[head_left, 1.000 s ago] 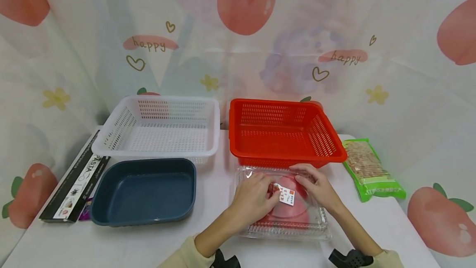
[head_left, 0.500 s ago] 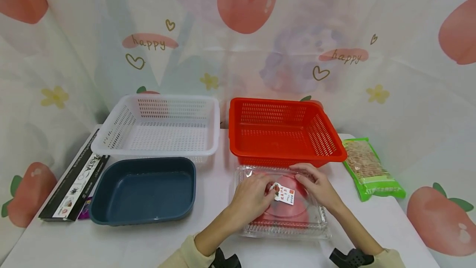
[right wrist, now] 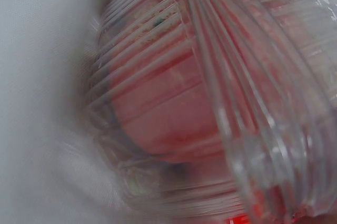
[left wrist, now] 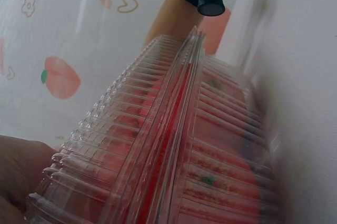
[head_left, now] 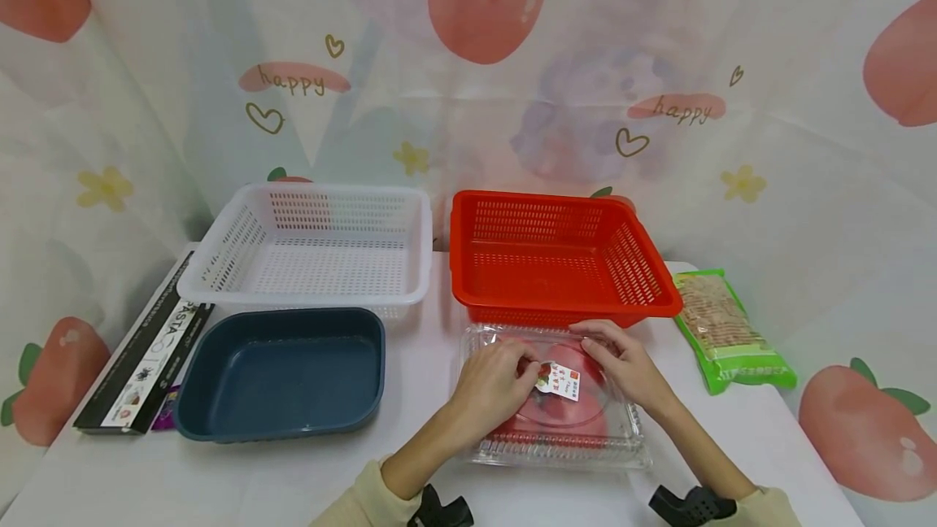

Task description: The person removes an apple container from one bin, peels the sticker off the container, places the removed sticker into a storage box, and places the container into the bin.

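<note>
While both hands worked on top of it, the clear plastic clamshell box [head_left: 556,437] lay flat on the white surface [head_left: 293,478], just in front of the red basket [head_left: 556,254] and touching or nearly touching that basket's near wall. Something red showed through its lid; what it was could not be told. The left hand [head_left: 492,387] rested on the left part of the lid with its fingers curled, and its fingertips pinched the left edge of the small white label [head_left: 560,379] on the lid. The right hand [head_left: 624,368] lay on the right part of the lid, fingers bent and spread, the tips pressing the plastic just right of the label; it enclosed nothing that could be seen. Seen from the left wrist, the ribbed side of the clamshell box [left wrist: 174,155] filled the view, its two halves meeting in a seam, with part of the left hand [left wrist: 16,176] at the lower left corner. From the right wrist the same ribbed wall [right wrist: 210,103] was blurred and very close.

Left of the red basket stood a white basket [head_left: 311,246], and in front of that, left of the clamshell box, a dark blue tray [head_left: 281,372]. Further left lay a black pasta box [head_left: 142,360]. Right of the red basket lay a green snack packet [head_left: 728,332].
</note>
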### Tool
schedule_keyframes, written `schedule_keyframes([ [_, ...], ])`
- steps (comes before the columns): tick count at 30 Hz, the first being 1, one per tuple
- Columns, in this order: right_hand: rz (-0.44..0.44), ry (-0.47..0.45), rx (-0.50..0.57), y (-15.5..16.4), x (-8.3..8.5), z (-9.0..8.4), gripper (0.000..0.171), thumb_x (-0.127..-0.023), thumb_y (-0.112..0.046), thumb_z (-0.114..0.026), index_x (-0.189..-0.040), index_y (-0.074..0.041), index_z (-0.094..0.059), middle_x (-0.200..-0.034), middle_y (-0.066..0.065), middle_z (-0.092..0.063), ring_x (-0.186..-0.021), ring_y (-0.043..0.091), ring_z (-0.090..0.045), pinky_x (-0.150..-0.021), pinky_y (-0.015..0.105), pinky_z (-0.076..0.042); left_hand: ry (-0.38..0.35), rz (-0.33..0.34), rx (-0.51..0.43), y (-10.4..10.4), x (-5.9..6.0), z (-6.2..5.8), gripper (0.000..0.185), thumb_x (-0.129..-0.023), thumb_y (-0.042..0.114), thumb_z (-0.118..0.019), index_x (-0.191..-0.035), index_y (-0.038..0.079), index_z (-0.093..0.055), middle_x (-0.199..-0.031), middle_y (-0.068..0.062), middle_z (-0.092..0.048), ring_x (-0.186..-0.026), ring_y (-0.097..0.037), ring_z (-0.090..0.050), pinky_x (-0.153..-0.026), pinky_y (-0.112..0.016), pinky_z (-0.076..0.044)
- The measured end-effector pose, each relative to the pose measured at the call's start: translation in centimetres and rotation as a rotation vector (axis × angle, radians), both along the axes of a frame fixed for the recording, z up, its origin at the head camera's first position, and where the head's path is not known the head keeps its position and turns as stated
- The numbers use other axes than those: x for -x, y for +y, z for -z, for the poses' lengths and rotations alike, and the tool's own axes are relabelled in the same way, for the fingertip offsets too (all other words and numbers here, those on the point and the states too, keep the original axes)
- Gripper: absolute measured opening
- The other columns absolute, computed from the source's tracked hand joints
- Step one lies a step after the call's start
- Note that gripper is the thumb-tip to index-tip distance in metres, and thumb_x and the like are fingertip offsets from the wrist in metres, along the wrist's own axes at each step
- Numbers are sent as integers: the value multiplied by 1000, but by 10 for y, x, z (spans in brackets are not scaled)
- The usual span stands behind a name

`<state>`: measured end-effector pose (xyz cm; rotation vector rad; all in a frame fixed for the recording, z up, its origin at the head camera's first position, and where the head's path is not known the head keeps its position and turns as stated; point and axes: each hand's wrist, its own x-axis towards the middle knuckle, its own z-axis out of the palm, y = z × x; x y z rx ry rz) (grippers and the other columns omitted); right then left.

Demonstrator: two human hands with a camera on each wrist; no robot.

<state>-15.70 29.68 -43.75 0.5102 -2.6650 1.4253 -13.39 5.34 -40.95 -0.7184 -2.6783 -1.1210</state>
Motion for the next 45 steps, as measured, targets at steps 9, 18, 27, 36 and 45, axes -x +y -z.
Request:
schedule_keyframes([
  [9, -14, -5, 11, 1, 2, 1, 27, -98, -12, -53, -124, -7, -62, -117, -7, -62, -102, -9, -55, -86, 8, -47, 3, 0, -31, -1, -1, 2, 10, -91, 15, -63, -89, 14, -73, -89, 5, -73, -75, -5, -60, -63, -14, -43],
  [18, -16, -17, 15, 2, 2, 2, 28, -99, -13, -52, -124, -7, -62, -119, -4, -62, -106, -11, -53, -89, 7, -45, 17, 7, -40, -1, -2, 3, 8, -91, 16, -63, -90, 14, -71, -88, 5, -72, -73, -5, -58, -63, -14, -42],
  [27, -1, -52, 9, 1, 1, 1, 29, -100, -17, -51, -126, -10, -61, -122, -1, -62, -108, -12, -51, -90, 6, -44, -40, 21, -45, -2, -2, 3, 8, -92, 17, -63, -91, 15, -70, -85, 5, -70, -70, -3, -52, -62, -14, -39],
  [36, -3, -51, -6, 1, 1, 0, 29, -100, -17, -51, -127, -9, -60, -123, 1, -61, -108, -13, -50, -90, 5, -43, -93, 26, -93, -1, -1, 2, 10, -92, 16, -62, -92, 13, -71, -86, 5, -70, -69, -3, -49, -61, -14, -39],
  [45, 20, -86, -48, 1, 1, -2, 31, -100, -21, -52, -129, -10, -58, -124, 11, -61, -105, -9, -51, -90, 8, -44, -112, 32, -132, -1, -2, 2, 11, -93, 14, -60, -92, 12, -71, -89, 4, -70, -72, -3, -52, -65, -14, -42],
])
